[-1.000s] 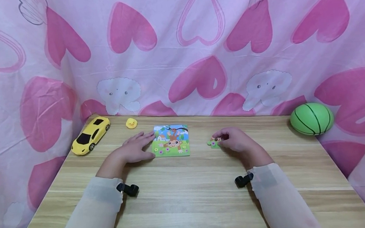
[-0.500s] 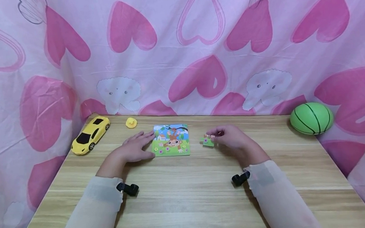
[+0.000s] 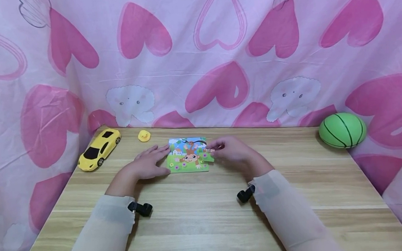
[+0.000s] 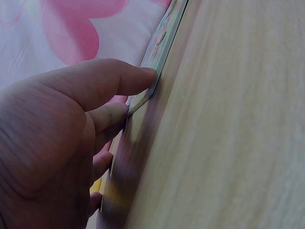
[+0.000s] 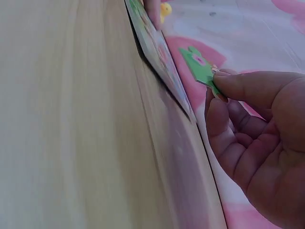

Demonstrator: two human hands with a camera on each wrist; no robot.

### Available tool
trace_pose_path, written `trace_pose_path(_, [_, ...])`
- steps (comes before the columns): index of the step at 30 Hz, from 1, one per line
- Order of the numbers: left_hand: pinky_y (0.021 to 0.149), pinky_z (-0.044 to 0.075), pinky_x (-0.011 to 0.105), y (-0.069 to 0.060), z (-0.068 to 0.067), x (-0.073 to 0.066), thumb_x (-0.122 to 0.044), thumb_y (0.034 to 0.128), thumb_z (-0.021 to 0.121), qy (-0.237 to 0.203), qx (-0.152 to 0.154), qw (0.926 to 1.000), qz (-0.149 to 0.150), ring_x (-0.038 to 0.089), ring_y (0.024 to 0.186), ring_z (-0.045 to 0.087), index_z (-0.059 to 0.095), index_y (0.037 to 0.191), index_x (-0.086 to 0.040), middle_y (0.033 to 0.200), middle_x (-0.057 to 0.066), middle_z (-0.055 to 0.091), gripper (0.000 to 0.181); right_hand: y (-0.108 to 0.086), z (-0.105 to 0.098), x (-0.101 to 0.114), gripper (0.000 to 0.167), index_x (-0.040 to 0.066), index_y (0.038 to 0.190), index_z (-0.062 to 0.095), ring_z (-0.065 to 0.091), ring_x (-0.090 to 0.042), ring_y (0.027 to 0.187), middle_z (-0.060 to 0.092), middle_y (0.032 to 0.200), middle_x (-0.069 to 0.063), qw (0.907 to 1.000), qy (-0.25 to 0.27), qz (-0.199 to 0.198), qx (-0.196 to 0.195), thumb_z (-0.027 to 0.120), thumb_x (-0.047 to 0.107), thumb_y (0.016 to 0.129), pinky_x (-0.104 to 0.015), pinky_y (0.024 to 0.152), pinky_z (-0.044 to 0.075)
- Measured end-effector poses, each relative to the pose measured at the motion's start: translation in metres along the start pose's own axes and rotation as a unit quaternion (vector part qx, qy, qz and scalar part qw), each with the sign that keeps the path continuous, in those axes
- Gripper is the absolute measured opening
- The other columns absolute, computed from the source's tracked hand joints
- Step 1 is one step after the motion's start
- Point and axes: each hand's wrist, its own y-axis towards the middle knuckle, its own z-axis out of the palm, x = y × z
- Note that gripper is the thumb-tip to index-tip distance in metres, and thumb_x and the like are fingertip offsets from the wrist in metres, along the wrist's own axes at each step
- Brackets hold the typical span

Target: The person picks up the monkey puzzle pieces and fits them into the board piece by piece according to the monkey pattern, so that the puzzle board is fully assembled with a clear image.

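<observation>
A square monkey picture puzzle board (image 3: 188,161) lies flat on the table. My left hand (image 3: 149,163) rests at its left side, thumb and fingertips touching the edge; in the left wrist view the thumb (image 4: 128,78) presses near one corner. My right hand (image 3: 232,151) pinches a small green puzzle piece (image 3: 208,158) between thumb and fingers, over the board's right edge. The right wrist view shows this puzzle piece (image 5: 200,67) tilted and raised off the board (image 5: 159,57), a pink flower printed on it. Fingers hide part of the piece.
A yellow toy car (image 3: 100,150) stands at the far left, with a small yellow rubber duck (image 3: 144,136) to its right. A green ball (image 3: 343,130) sits at the back right. Pink heart-print cloth (image 3: 215,85) hangs behind the wooden table (image 3: 194,223).
My right hand has moved left with the puzzle piece, from the table right of the board to over the board's right edge. My left hand has stayed in place.
</observation>
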Motion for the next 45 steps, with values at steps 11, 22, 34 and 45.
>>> trace_pose_path(11, [0.128, 0.006, 0.081, -0.002, 0.0, 0.001, -0.053, 0.0945, 0.072, 0.003, -0.007, 0.9999, 0.009, 0.04, 0.17, 0.005, 0.027, 0.171, -0.029, 0.182, -0.004, 0.019, 0.092, 0.022, 0.029, 0.023, 0.025, 0.029, 0.123, 0.082, 0.062, -0.02, 0.11, 0.072, 0.118, 0.003, 0.9977, -0.022, -0.056, 0.03, 0.078, 0.023, 0.099, -0.035, 0.096, 0.055])
trace_pose_path(22, [0.127, 0.005, 0.082, -0.004, -0.001, 0.0, -0.053, 0.0945, 0.071, 0.0, -0.002, 1.0, 0.006, 0.041, 0.169, 0.004, 0.027, 0.171, -0.029, 0.182, -0.004, 0.018, 0.092, 0.034, 0.049, 0.035, 0.027, 0.027, 0.122, 0.082, 0.067, -0.015, 0.101, 0.077, 0.11, 0.005, 0.9945, -0.057, -0.075, 0.046, 0.078, 0.017, 0.098, -0.028, 0.088, 0.058])
trace_pose_path(34, [0.127, 0.006, 0.082, -0.002, 0.0, 0.002, -0.055, 0.095, 0.071, 0.006, -0.003, 1.0, 0.005, 0.041, 0.169, 0.005, 0.026, 0.172, -0.029, 0.182, -0.004, 0.018, 0.092, 0.04, 0.058, 0.032, 0.024, 0.022, 0.12, 0.082, 0.066, -0.011, 0.097, 0.078, 0.107, 0.006, 0.9888, -0.097, -0.099, 0.054, 0.078, 0.016, 0.097, -0.026, 0.086, 0.058])
trace_pose_path(45, [0.127, 0.006, 0.082, -0.003, -0.002, -0.001, -0.051, 0.0936, 0.072, 0.0, -0.007, 0.9999, 0.008, 0.041, 0.169, 0.006, 0.029, 0.171, -0.027, 0.182, -0.004, 0.02, 0.092, 0.037, 0.059, 0.033, 0.028, 0.022, 0.119, 0.082, 0.065, -0.011, 0.089, 0.077, 0.107, 0.007, 0.9877, -0.103, -0.102, 0.059, 0.082, 0.015, 0.092, -0.025, 0.076, 0.059])
